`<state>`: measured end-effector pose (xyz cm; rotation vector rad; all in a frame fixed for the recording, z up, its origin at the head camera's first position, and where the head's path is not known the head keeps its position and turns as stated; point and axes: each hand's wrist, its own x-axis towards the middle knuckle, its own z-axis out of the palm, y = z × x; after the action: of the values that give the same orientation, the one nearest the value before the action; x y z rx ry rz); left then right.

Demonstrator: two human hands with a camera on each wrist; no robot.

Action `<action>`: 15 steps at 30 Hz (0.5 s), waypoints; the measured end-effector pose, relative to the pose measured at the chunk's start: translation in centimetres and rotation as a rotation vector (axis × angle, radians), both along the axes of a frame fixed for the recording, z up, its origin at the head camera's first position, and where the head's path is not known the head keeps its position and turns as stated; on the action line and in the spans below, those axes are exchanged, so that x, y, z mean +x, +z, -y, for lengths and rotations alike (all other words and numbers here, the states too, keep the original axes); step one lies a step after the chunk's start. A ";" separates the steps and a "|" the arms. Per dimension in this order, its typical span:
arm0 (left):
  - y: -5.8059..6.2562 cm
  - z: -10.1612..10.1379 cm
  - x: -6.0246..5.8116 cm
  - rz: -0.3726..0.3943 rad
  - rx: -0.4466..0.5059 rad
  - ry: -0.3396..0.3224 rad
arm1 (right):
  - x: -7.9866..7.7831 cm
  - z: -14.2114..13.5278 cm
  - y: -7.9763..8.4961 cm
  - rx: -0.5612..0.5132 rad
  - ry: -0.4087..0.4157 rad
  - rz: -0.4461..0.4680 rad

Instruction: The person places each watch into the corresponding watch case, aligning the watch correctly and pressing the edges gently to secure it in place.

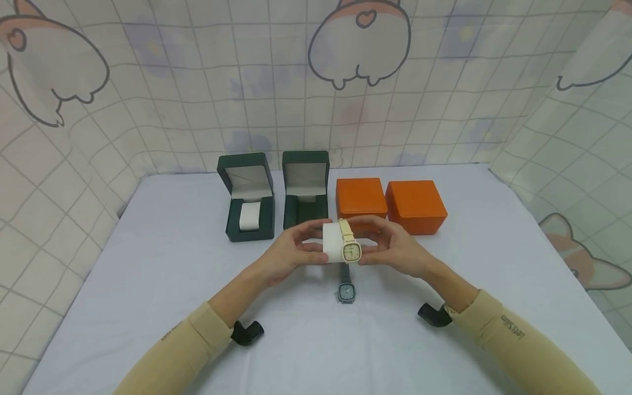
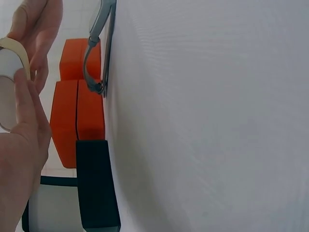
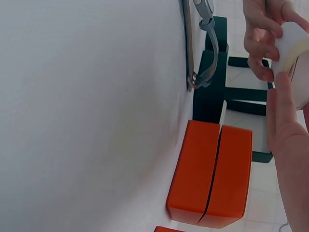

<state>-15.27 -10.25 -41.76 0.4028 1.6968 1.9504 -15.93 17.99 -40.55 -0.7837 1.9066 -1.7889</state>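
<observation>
Above the table, a white watch cushion (image 1: 332, 242) is held between both hands. A cream wristwatch (image 1: 351, 251) is looped around its right end, dial facing the head camera. My left hand (image 1: 295, 247) grips the cushion's left end between thumb and fingers. From the right, my right hand (image 1: 392, 248) holds the watch, with fingers behind and thumb by the dial; its strap (image 2: 20, 53) curves around the cushion in the left wrist view. A dark grey wristwatch (image 1: 346, 292) lies on the table below the hands, part of its strap hidden by them.
An open green watch box (image 1: 271, 227) with a white cushion (image 1: 249, 216) inside stands back left. Beside it is a second open green box (image 1: 305, 156), no cushion visible. Two closed orange boxes (image 1: 362, 193) (image 1: 417, 200) stand right of these on the white-covered table (image 1: 163, 263).
</observation>
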 end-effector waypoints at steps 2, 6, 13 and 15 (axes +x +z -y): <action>0.1 0.0 0.1 0.000 0.002 0.007 | 0.1 0.1 0.0 0.001 -0.008 -0.007; 0.2 0.0 0.2 -0.006 -0.001 0.022 | 0.2 0.2 0.0 -0.005 -0.018 -0.017; 0.3 0.0 0.1 -0.011 -0.025 0.045 | 0.4 0.4 -0.1 -0.007 -0.022 -0.049; 0.3 0.0 0.1 -0.015 -0.025 0.044 | 0.4 0.5 -0.1 -0.002 -0.025 -0.060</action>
<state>-15.13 -10.21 -41.50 0.3745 1.7519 1.9596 -15.57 17.50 -40.69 -0.8267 1.9615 -1.8015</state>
